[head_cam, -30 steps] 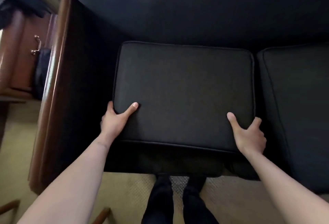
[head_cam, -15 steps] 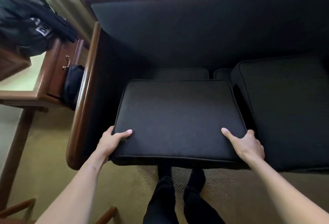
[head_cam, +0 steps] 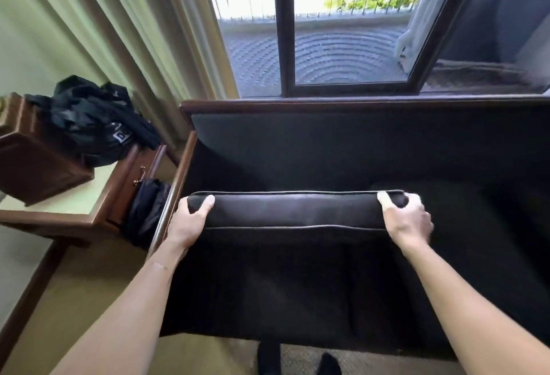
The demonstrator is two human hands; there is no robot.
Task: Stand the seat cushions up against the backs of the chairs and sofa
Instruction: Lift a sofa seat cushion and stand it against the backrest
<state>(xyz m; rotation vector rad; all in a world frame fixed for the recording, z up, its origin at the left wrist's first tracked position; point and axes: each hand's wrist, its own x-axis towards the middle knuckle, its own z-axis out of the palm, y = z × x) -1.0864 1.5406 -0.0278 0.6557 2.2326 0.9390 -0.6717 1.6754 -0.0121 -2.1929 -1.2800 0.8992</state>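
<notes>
Both hands hold the cushion (head_cam: 294,210) up on edge over the sofa (head_cam: 327,142) seat, its piped front edge facing the camera. The left hand (head_cam: 190,222) clasps the cushion's 9 o'clock end, thumb over the top corner. The right hand (head_cam: 406,219) clasps the 3 o'clock end, thumb hooked over the top; it is motion-blurred. The cushion stands near the middle of the frame, apart from the sofa's back at 12 o'clock. A second cushion (head_cam: 476,219) lies flat at 3 o'clock. At 9 o'clock, a wooden surface (head_cam: 68,199) carries a black bag (head_cam: 95,124). A window (head_cam: 342,26) is at 12 o'clock, a curtain (head_cam: 134,23) at 11.
</notes>
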